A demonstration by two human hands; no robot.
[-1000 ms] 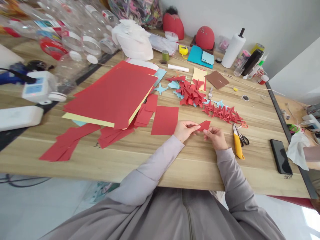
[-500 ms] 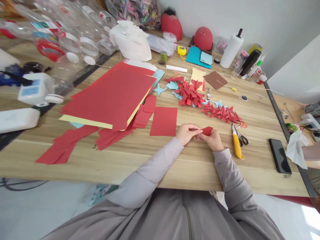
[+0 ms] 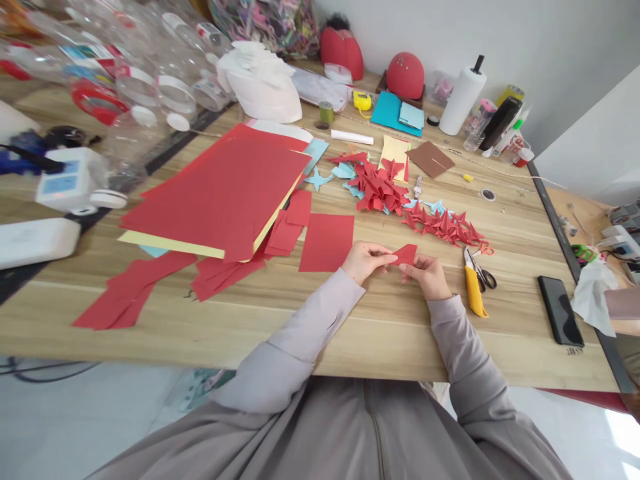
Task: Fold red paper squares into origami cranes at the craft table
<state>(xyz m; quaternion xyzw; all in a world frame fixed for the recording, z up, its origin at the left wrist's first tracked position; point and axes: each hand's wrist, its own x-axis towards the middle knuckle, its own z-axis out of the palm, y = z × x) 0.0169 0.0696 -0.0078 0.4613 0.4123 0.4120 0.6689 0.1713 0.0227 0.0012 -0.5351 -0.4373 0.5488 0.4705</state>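
Between my two hands is a small folded piece of red paper (image 3: 406,254), held just above the table. My left hand (image 3: 367,262) pinches its left side between thumb and fingers. At its lower right edge, my right hand (image 3: 429,275) grips it with thumb and fingertips; some fingers are hidden behind. A flat red paper sheet (image 3: 327,243) lies just left of my left hand. Beyond my hands are a pile of folded red paper pieces (image 3: 379,188) and a row of red paper stars (image 3: 443,225), with some light blue ones among them.
Scissors (image 3: 483,273) and a yellow-handled cutter (image 3: 474,287) lie right of my right hand, with a black phone (image 3: 560,311) farther right. Large red paper sheets (image 3: 215,193) and cut strips (image 3: 133,290) cover the left. Another person's arm (image 3: 623,304) shows at the right edge.
The folded red paper has turned and shifted slightly left, so more of its face shows. My right hand has moved from its right end to its lower edge.
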